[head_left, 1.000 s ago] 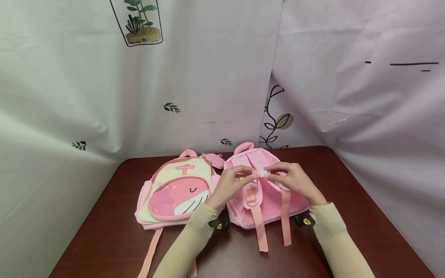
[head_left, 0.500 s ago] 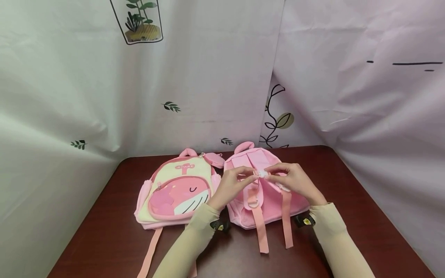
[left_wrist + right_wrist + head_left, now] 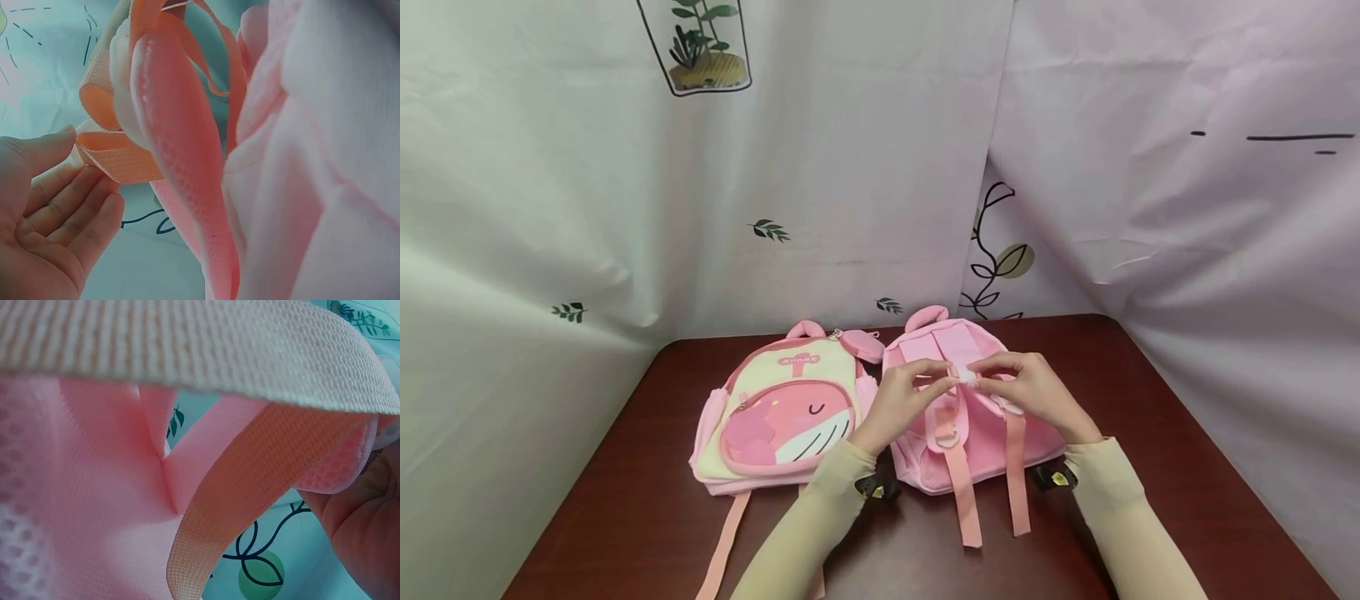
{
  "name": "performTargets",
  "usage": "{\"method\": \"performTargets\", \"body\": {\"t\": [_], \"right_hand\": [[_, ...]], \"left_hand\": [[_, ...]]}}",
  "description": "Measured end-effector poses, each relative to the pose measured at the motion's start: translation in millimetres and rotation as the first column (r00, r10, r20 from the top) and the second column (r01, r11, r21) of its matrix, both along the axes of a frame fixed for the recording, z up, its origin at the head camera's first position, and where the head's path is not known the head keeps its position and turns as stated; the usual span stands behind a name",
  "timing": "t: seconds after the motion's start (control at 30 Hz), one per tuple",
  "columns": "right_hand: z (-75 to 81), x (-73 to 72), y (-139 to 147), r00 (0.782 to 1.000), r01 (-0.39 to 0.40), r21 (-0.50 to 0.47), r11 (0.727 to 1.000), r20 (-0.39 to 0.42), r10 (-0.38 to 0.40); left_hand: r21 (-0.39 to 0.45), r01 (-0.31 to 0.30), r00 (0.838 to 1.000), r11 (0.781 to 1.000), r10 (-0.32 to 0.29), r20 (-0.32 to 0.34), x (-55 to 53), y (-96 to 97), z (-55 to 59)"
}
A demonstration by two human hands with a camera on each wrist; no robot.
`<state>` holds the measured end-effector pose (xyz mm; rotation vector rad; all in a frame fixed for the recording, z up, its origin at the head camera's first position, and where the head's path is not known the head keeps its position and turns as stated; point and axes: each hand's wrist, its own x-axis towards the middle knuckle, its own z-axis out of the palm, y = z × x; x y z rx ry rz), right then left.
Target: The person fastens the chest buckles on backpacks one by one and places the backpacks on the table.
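A white plastic buckle (image 3: pixel 966 377) sits between my two hands, over the upper back of a pink backpack (image 3: pixel 1000 446). My left hand (image 3: pixel 898 404) pinches the buckle's left end by its strap; in the left wrist view its thumb and fingers grip a folded orange webbing strap (image 3: pixel 122 156). From the other side my right hand (image 3: pixel 1037 392) pinches the buckle's right end between thumb and fingers. In the right wrist view only part of that hand (image 3: pixel 369 528) shows behind an orange strap (image 3: pixel 237 481), and its fingertips are hidden. Padded pink shoulder straps hang below the hands.
A cream and pink backpack with a whale front (image 3: pixel 790 417) lies at the left, its small pink pouch (image 3: pixel 861 346) near the other bag. Loose webbing ends (image 3: pixel 962 500) trail toward the front of the dark red table (image 3: pixel 1172 467). A printed curtain (image 3: pixel 850 167) hangs behind.
The hands stay at the buckle with slight shifts. Less of the white buckle shows between the fingertips than a second ago, and the left fingertips sit slightly farther right.
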<state>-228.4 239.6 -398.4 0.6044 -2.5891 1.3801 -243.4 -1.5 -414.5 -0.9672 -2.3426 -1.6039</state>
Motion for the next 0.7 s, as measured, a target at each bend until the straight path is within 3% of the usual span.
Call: {"method": "performTargets", "body": {"t": [0.43, 0.57, 0.7], "right_hand": [[-2.1, -1.2, 1.4, 0.999, -0.038, 0.042, 0.998, 0.001, 0.038], [-9.3, -1.8, 0.8, 0.997, -0.076, 0.057, 0.996, 0.011, 0.075], [-19.1, -2.7, -0.4, 0.994, -0.110, 0.089, 0.990, 0.016, 0.109]], "left_hand": [[-0.065, 0.029, 0.999, 0.997, -0.027, 0.040, -1.6, -2.1, -1.3], [-0.162, 0.036, 0.999, 0.986, -0.031, 0.037, 0.0, -5.0, -5.8], [-0.306, 0.015, 1.000, 0.952, -0.018, -0.010, 3.4, -6.9, -12.4]]}}
